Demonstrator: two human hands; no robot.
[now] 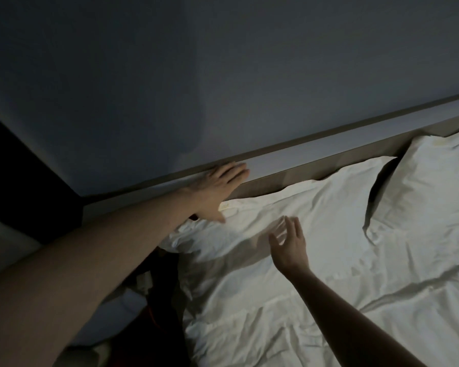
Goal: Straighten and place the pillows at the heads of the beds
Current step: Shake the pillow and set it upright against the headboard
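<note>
Two white pillows lie side by side at the head of the bed. The nearer pillow [316,207] rests against the headboard [316,168], wrinkled at its left end. A second pillow [429,186] lies to its right, with a dark gap between them. My left hand [217,192] is flat and open, fingers on the headboard ledge and thumb touching the nearer pillow's top left corner. My right hand [289,242] hovers open just above the pillow's front edge, fingers spread, holding nothing.
A rumpled white duvet [289,313] covers the bed below the pillows. Beside the bed's left edge is a dark gap [159,300] with something red and white in it. A grey wall [223,75] rises behind the headboard. The room is dim.
</note>
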